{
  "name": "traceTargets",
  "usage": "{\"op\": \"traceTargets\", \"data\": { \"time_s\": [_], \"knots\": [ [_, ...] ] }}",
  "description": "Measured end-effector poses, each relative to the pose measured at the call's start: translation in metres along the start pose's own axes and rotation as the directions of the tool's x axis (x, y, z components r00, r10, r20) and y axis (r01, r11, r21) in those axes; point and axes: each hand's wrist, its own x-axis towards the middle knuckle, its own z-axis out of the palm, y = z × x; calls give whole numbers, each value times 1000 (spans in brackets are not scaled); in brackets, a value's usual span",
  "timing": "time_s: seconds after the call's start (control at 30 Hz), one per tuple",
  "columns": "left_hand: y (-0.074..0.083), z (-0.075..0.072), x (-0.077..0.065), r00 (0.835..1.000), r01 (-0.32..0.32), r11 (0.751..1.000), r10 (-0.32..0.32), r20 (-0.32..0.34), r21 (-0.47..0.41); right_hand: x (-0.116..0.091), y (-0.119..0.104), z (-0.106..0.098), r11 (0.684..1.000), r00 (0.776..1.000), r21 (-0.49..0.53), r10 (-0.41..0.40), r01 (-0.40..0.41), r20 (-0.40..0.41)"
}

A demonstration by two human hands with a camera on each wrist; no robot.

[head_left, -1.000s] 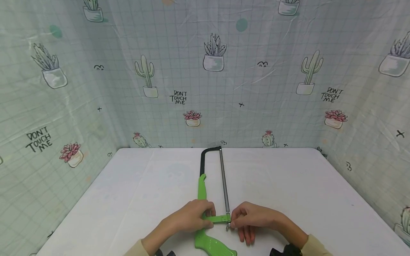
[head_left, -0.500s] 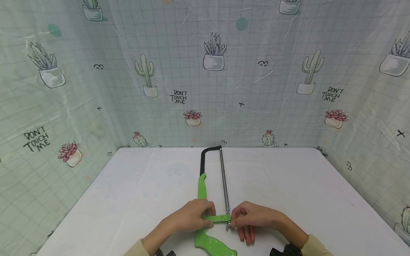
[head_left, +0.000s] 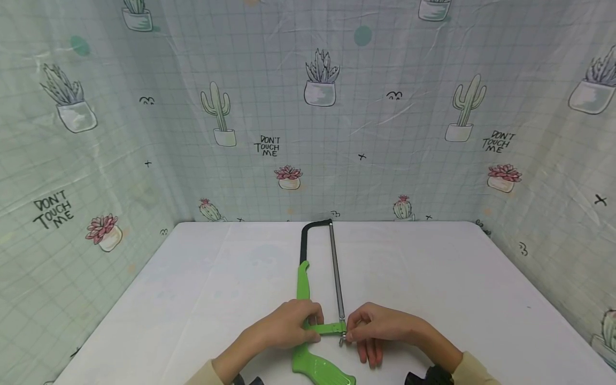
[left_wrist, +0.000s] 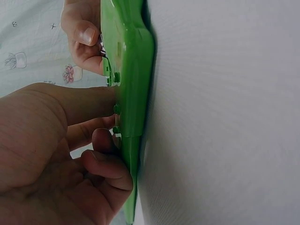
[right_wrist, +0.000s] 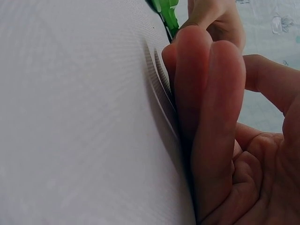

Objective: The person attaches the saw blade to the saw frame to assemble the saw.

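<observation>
A hacksaw (head_left: 302, 283) with a green body and black front bow lies flat on the white table, its bow pointing away from me. Its grey blade (head_left: 336, 270) runs along the right side. My left hand (head_left: 289, 323) grips the green frame just ahead of the handle (head_left: 320, 369), thumb and fingers around it where the crossbar (head_left: 329, 329) joins. At the crossbar's right end, thumb and index finger of my right hand (head_left: 385, 323) pinch the small metal wing nut (head_left: 341, 341). The other fingers of that hand rest down on the tabletop, as the right wrist view shows.
The white table (head_left: 433, 267) stretches out on both sides of the saw. Behind it and to the sides hangs a curtain (head_left: 366, 123) printed with cacti. Dark wrist gear (head_left: 428, 377) shows at the lower edge near the right sleeve.
Hands and hacksaw hold nearly the same place throughout. Only a slight shift of the head view shows.
</observation>
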Motion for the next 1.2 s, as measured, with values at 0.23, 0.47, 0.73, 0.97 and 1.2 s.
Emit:
{"op": "traceTargets", "data": {
  "time_s": [0.23, 0.47, 0.73, 0.97, 1.2],
  "knots": [
    [0, 1, 0, 1000, -9, 1000, 9, 0, 2, 0, 2, -1, 1000, 1000, -4, -3, 3, -4],
    [0, 2, 0, 1000, -11, 1000, 11, -1, -2, -1, 3, -1, 1000, 1000, -8, -9, 9, 2],
    [0, 3, 0, 1000, -9, 1000, 9, 0, -2, -1, 2, 0, 1000, 1000, -8, -10, 10, 4],
    [-1, 3, 1, 1000, -11, 1000, 11, -4, -5, -1, 2, 0, 1000, 1000, -16, -12, 12, 0],
    [-1, 3, 0, 1000, -16, 1000, 16, -4, -13, -1, 3, -1, 1000, 1000, -20, -12, 12, 0]
  ]
}}
